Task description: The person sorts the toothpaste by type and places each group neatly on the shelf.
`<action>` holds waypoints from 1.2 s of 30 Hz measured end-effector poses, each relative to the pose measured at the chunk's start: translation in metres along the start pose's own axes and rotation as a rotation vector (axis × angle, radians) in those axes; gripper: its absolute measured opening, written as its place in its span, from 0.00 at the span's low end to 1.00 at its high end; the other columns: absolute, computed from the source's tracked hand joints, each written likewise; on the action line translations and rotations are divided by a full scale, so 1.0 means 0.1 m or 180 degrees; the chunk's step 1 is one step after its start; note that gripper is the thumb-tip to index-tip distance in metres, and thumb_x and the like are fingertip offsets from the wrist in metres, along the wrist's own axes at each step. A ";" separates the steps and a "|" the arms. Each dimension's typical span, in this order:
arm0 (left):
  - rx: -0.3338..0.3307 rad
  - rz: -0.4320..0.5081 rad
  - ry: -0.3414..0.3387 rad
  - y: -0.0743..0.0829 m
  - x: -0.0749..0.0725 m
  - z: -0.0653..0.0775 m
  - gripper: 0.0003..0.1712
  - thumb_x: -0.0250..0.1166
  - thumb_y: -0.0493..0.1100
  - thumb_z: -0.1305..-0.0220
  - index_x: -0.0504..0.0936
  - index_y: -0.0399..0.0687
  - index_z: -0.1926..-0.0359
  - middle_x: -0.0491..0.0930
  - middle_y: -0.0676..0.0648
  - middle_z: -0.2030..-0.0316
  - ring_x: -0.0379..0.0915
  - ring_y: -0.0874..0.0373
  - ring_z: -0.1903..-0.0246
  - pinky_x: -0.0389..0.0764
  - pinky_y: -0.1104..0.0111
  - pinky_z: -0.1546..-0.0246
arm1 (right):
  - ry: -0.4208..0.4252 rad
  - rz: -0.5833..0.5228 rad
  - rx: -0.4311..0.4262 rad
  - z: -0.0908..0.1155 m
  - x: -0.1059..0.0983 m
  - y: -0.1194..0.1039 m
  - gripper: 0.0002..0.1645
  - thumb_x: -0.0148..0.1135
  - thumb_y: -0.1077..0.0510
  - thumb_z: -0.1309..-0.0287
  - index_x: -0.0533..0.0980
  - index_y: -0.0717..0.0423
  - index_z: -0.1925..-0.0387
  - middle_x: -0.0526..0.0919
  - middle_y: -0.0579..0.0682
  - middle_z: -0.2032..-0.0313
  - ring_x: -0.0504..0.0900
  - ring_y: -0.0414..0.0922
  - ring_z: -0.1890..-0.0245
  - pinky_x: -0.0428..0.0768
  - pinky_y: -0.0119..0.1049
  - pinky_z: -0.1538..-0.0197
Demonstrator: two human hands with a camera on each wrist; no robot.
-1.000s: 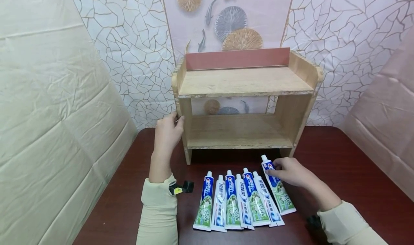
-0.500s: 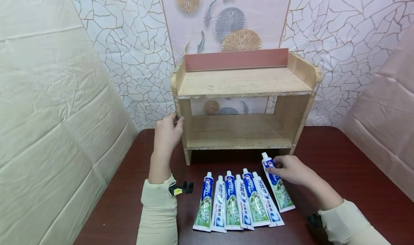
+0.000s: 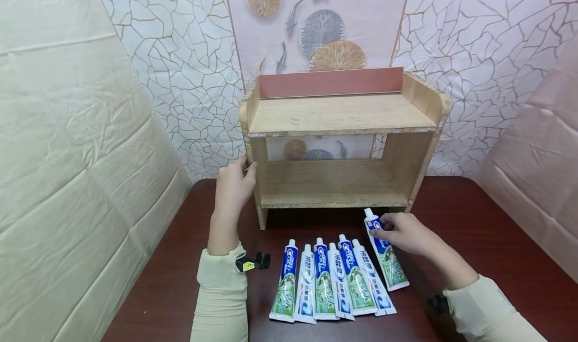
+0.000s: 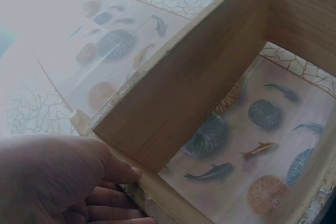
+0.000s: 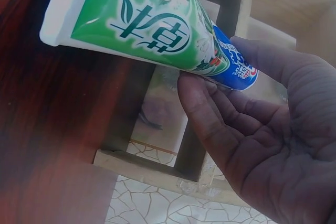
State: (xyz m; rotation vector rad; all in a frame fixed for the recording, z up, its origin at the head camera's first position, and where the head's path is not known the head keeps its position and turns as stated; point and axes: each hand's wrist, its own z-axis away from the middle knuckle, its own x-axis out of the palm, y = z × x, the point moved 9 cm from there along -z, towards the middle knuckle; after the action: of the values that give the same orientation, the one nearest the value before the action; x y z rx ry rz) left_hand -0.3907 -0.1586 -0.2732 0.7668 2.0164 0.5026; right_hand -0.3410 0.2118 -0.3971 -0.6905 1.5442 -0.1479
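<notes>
A blue and green toothpaste tube (image 3: 387,255) is pinched near its cap end between the thumb and fingers of my right hand (image 3: 408,233). In the right wrist view the tube (image 5: 152,24) spans the gap between thumb and fingers, its flat end towards the camera. My left hand (image 3: 235,184) grips the left side panel of a two-tier wooden shelf (image 3: 334,201). The left wrist view has that hand's thumb (image 4: 123,171) on the panel's edge. Left of the held tube lie several more toothpaste tubes (image 3: 323,282) in a row, blue-green ones alternating with white ones.
The shelf stands on a dark red-brown table (image 3: 171,282). Its back is open below the upper board, and a pink strip (image 3: 331,83) runs along the top rear. Patterned cloth (image 3: 189,81) hangs behind, with quilted pale fabric (image 3: 81,156) at the left.
My right hand has shifted slightly forward with the toothpaste tube, away from the row towards the shelf. My left hand keeps its grip on the side panel.
</notes>
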 end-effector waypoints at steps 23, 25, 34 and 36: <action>-0.0007 0.0024 0.0005 -0.03 -0.02 0.01 0.17 0.60 0.47 0.27 0.84 0.38 0.49 0.86 0.39 0.53 0.83 0.44 0.49 0.83 0.54 0.48 | 0.0155 -0.0002 -0.0265 -0.07 -0.13 -0.15 0.13 0.70 0.53 0.38 0.78 0.51 0.75 0.73 0.42 0.81 0.69 0.38 0.81 0.71 0.33 0.77; 0.0003 0.0025 0.0007 -0.03 -0.02 0.01 0.16 0.60 0.47 0.27 0.84 0.39 0.51 0.86 0.39 0.53 0.83 0.44 0.49 0.83 0.54 0.48 | 0.0159 0.0018 -0.0280 -0.07 -0.13 -0.16 0.13 0.69 0.52 0.38 0.78 0.51 0.75 0.73 0.42 0.81 0.69 0.38 0.81 0.70 0.33 0.77; 0.0041 0.0021 0.0020 0.00 -0.01 0.00 0.15 0.60 0.46 0.27 0.85 0.39 0.53 0.87 0.39 0.55 0.83 0.44 0.50 0.83 0.54 0.50 | 0.0148 0.0020 -0.0248 -0.07 -0.18 -0.18 0.14 0.69 0.51 0.37 0.77 0.51 0.75 0.74 0.42 0.80 0.69 0.39 0.80 0.71 0.33 0.76; 0.0045 0.0020 0.0022 0.01 -0.01 0.00 0.15 0.60 0.46 0.27 0.85 0.39 0.53 0.87 0.40 0.56 0.83 0.44 0.51 0.84 0.54 0.51 | 0.0140 -0.0001 -0.0233 -0.07 -0.18 -0.18 0.13 0.69 0.51 0.37 0.77 0.51 0.75 0.75 0.43 0.80 0.70 0.39 0.80 0.72 0.34 0.76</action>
State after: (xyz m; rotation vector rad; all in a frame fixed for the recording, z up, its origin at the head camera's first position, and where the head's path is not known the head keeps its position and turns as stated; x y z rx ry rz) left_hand -0.3900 -0.1586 -0.2717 0.7812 2.0265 0.4957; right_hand -0.3431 0.2044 -0.3718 -0.7494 1.5979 -0.1077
